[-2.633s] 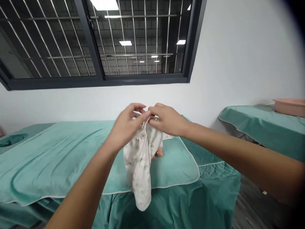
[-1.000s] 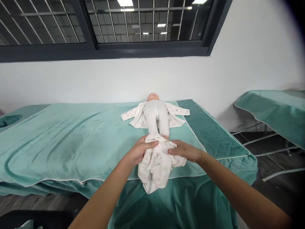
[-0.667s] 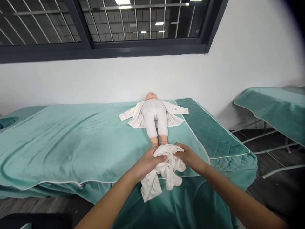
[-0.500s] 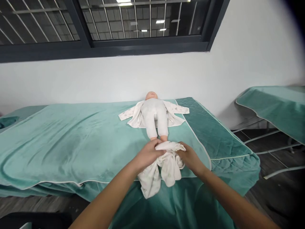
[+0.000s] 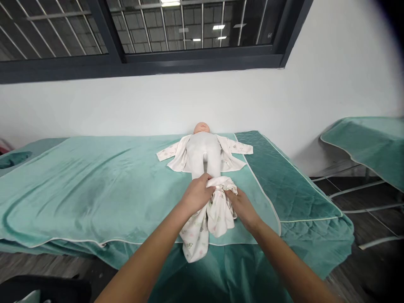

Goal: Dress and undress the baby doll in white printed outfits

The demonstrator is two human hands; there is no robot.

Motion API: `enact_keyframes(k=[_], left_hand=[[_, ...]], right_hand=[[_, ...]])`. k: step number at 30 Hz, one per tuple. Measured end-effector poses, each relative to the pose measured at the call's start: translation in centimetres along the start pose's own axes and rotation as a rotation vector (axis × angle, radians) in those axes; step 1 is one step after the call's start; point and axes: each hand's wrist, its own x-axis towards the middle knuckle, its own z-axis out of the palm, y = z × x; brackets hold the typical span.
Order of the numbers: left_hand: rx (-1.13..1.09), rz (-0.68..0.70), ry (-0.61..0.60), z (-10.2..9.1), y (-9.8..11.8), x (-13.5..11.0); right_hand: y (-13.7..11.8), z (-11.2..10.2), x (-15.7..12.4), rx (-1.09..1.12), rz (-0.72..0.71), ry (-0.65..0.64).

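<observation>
A baby doll (image 5: 203, 153) lies on its back on a teal towel (image 5: 94, 189), head toward the wall, with an open white printed jacket (image 5: 235, 153) spread beneath it. My left hand (image 5: 197, 195) and my right hand (image 5: 241, 204) both grip the bunched waist of small white printed trousers (image 5: 205, 223) at the doll's feet. The doll's feet are hidden behind my hands and the cloth. The trouser legs trail toward me over the towel's near edge.
The towel covers a teal quilted bed (image 5: 284, 185) against a white wall under a dark barred window (image 5: 142, 38). A second teal-covered bed (image 5: 369, 143) stands to the right across a gap of dark floor (image 5: 362, 210). A dark green cloth (image 5: 12, 160) lies far left.
The trousers came down from in front of my face to the doll's feet. Over the last second both hands pushed the bunched waist farther up, covering the feet.
</observation>
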Motion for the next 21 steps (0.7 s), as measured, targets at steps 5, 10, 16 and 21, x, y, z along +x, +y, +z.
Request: enact_keyframes(k=[5,10,16,21], left_hand=[[-0.417,-0.130,-0.062,-0.1,1.3,-1.2],[-0.890,-0.189,-0.206,0.1,1.2,-1.9],[-1.016,-0.174,-0.349,-1.2,0.2,0.0],[-0.789,-0.138,-0.328,-3.0,0.4,3.0]], right_hand=[[-0.4,-0.1,-0.5,0.127,0.036,-0.026],[-0.4,0.2,-0.5,0.288,0.037,0.001],[-0.8,0.7,0.6,0.302,-0.046,0.100],[-1.8,1.1,1.5,0.332,-0.063,0.129]])
